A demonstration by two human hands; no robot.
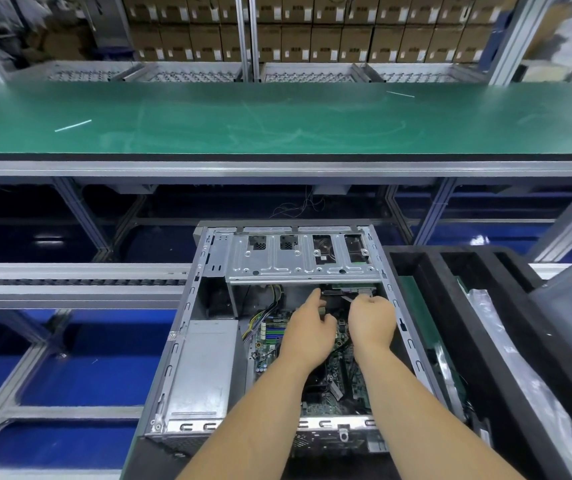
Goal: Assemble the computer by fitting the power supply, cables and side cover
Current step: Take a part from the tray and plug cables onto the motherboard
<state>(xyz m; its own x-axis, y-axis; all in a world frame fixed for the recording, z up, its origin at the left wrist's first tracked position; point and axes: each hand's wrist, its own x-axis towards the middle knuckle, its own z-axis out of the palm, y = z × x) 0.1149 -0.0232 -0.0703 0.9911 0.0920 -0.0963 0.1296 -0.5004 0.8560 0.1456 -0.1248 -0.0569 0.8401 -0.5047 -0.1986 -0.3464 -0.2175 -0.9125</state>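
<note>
An open computer case [187,327] lies on its side in front of me, with the motherboard [343,386] exposed. The grey power supply [204,368] sits in the case's left part, and yellow and black cables [260,317] run from it toward the board. Both hands reach deep inside, just under the silver drive cage [298,261]. My left hand [308,334] has its index finger stretched toward a dark connector, thumb curled. My right hand [371,323] pinches a small flat cable end [348,299] near the drive cage's lower edge. No side cover shows.
A black foam tray [426,268] with green boards and a plastic-wrapped part [506,348] stands right of the case. A long green bench top [277,116] runs behind, with stacked cardboard boxes [312,29] beyond. Roller rails [69,282] extend left.
</note>
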